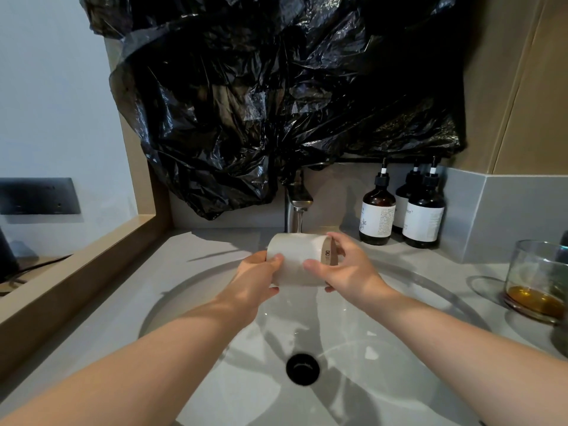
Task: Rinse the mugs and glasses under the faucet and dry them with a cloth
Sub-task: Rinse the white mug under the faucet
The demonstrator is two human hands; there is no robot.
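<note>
Pale, speckled cylindrical ceramic mug held sideways under the metal faucet, gripped by left hand and right hand. Small dark square logo near its rim, unreadable.

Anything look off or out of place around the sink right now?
Yes: a crumpled black plastic bag covers the wall above the faucet, hanging over its top. The glass on the right counter holds amber liquid, unrinsed. Otherwise normal: both hands, left hand and right hand, hold the white mug sideways under the stream.
</note>
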